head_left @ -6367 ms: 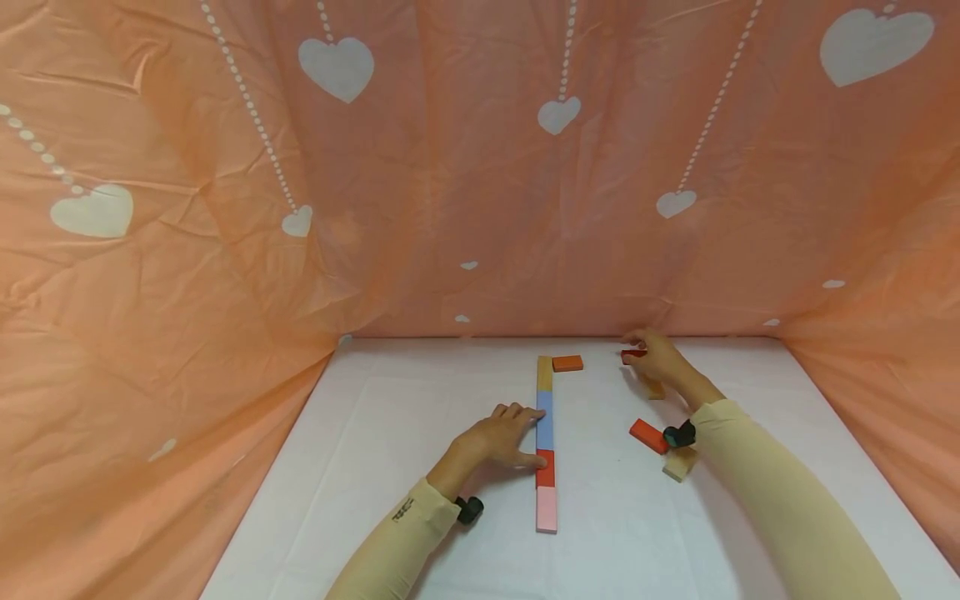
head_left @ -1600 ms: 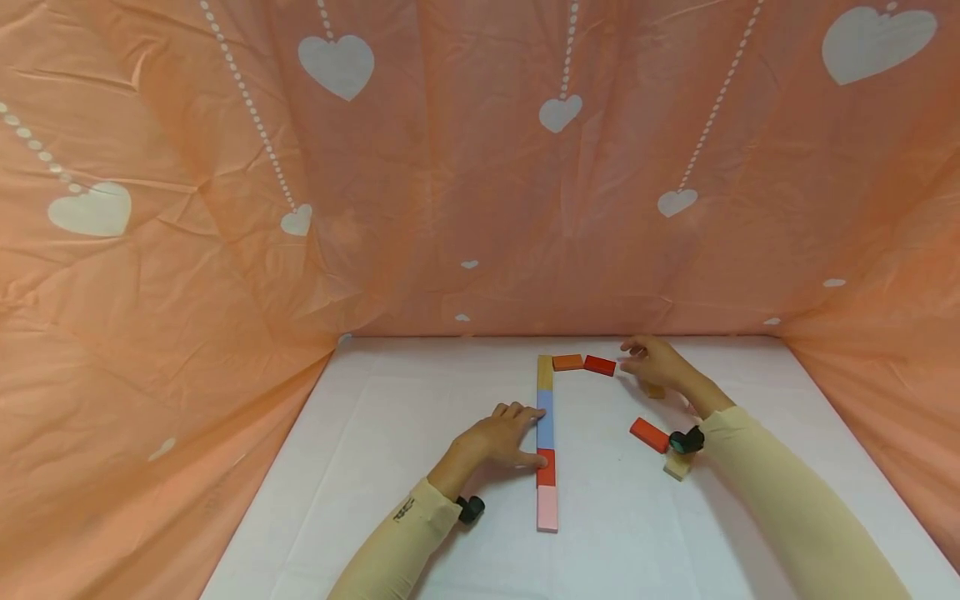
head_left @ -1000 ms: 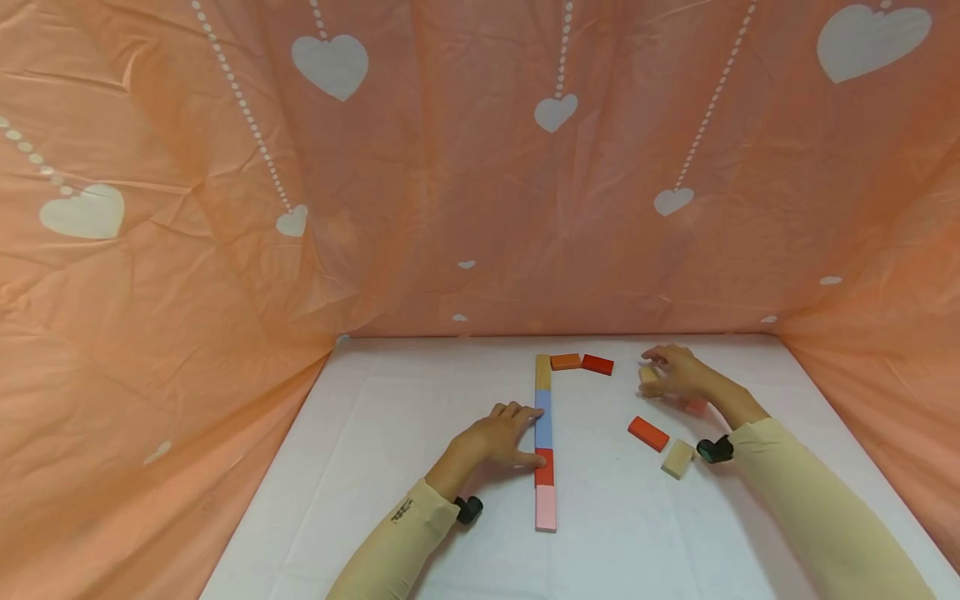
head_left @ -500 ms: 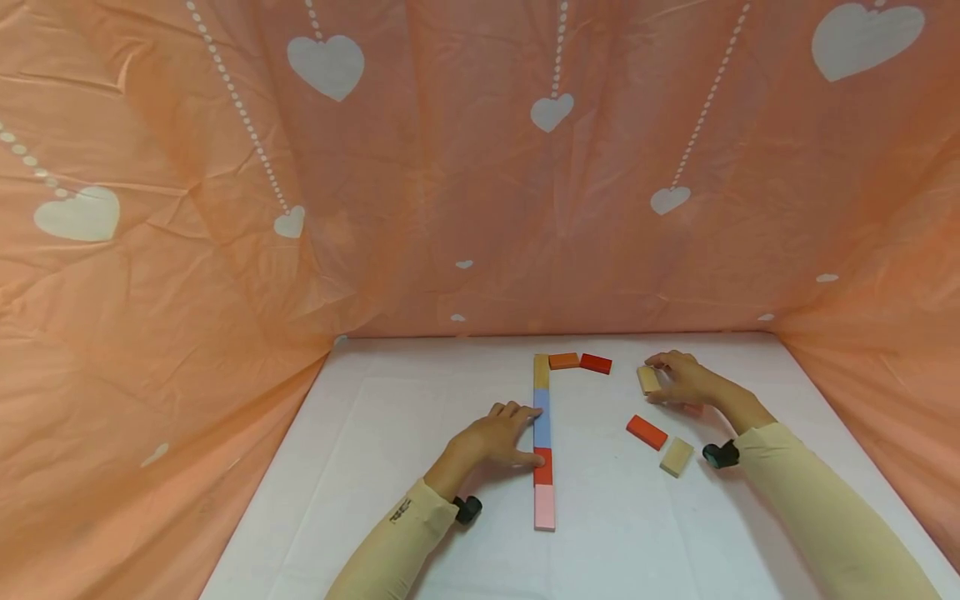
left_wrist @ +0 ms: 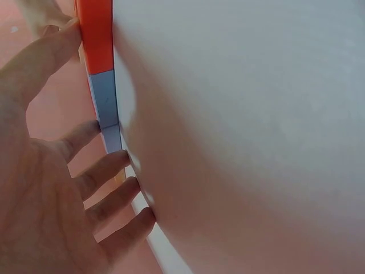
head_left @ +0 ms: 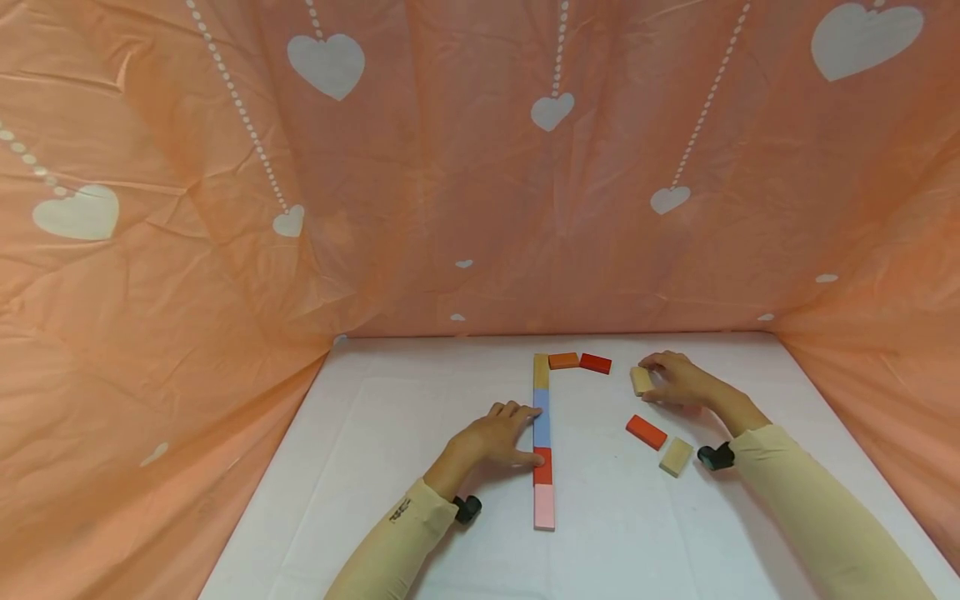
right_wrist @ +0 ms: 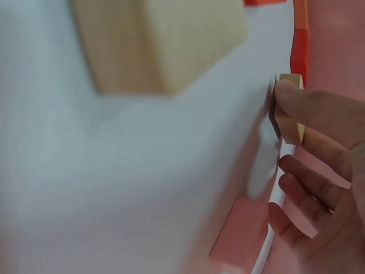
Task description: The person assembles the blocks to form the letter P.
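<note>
A straight row of flat blocks runs front to back: pink [head_left: 543, 507], red [head_left: 543, 475], light blue [head_left: 542, 429], and plain wood [head_left: 541, 372] at the far end. My left hand [head_left: 491, 435] reaches it from the left, thumb at the red block and a fingertip at the blue part; its fingers are spread. From the row's far end, an orange block [head_left: 564, 361] and a dark red block [head_left: 596, 363] extend rightward. My right hand [head_left: 682, 382] pinches a wood block [head_left: 641, 381] between thumb and finger, right of the dark red one, with a gap between.
Nearer on the right lie a red block [head_left: 647, 432] and another wood block [head_left: 677, 457]. A pink block [right_wrist: 239, 231] lies by the right hand in the right wrist view. An orange curtain [head_left: 480, 208] with white hearts surrounds the white-covered table [head_left: 420, 375].
My right hand has set the dark red block beside the orange one and released it. It then took hold of the wood block and shifted it slightly left. The left hand stays put.
</note>
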Motion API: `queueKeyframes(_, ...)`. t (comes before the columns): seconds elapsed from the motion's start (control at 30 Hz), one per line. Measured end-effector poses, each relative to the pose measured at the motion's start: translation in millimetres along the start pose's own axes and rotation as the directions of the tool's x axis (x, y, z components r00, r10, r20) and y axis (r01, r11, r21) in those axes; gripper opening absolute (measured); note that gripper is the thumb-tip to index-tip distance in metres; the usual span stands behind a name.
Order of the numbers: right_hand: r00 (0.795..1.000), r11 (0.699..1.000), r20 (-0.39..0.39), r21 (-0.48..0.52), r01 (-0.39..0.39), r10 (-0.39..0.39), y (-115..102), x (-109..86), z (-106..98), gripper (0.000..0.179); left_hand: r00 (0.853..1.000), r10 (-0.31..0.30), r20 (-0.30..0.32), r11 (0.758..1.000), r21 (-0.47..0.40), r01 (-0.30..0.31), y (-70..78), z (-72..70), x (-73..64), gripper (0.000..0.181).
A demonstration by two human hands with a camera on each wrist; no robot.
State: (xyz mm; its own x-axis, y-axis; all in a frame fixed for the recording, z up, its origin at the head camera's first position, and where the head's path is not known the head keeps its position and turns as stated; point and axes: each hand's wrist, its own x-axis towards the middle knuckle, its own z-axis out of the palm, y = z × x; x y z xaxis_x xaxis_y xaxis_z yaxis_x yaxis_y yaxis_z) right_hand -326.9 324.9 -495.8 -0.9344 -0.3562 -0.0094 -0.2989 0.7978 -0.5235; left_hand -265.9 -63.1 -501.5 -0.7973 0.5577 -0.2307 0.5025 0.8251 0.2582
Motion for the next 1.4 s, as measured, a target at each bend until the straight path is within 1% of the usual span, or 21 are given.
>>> queueKeyframes(0.27, 0.999, 1.000, 0.017, 0.010, 0.026, -0.027, -11.1, 5.9, 4.8, 0.064, 1.000, 0.004, -0.001, 1.000, 0.001, -0.004, -1.0, -0.3, 0.4, 0.089)
queueKeyframes(0.4, 0.999, 0.999, 0.031, 0.033, 0.016, -0.017, -14.1, 9.9, 8.1, 0.065, 1.000, 0.011, 0.001, 1.000, 0.000, -0.011, -0.4, -1.1, -0.1, 0.088)
queueKeyframes(0.53, 0.997, 0.993, 0.071, 0.108, -0.048, 0.041, -15.7, 13.3, 11.9, 0.067, 1.000, 0.012, 0.001, 1.000, -0.006, -0.012, 1.2, -2.2, -1.6, 0.089)
queueKeyframes(0.63, 0.994, 0.986, 0.090, 0.150, -0.070, 0.057, -17.1, 13.8, 13.2, 0.068, 1.000, 0.008, 0.002, 1.000, -0.014, -0.008, 1.8, -1.3, -1.6, 0.089)
queueKeyframes(0.83, 0.996, 0.988, 0.085, 0.155, -0.027, 0.014, -20.8, 12.2, 12.7, 0.066, 1.000, 0.006, 0.003, 1.000, -0.014, -0.006, 2.1, -1.5, -0.4, 0.088)
queueKeyframes(1.27, 0.991, 0.985, 0.107, 0.147, -0.094, 0.079, -24.1, 15.0, 14.2, 0.063, 1.000, 0.005, 0.001, 1.000, -0.018, -0.005, 1.8, -3.1, -2.7, 0.089)
queueKeyframes(1.4, 0.990, 0.985, 0.113, 0.143, -0.097, 0.082, -24.6, 14.9, 14.6, 0.063, 1.000, 0.003, 0.003, 1.000, -0.022, -0.003, 1.3, -3.3, -2.5, 0.089)
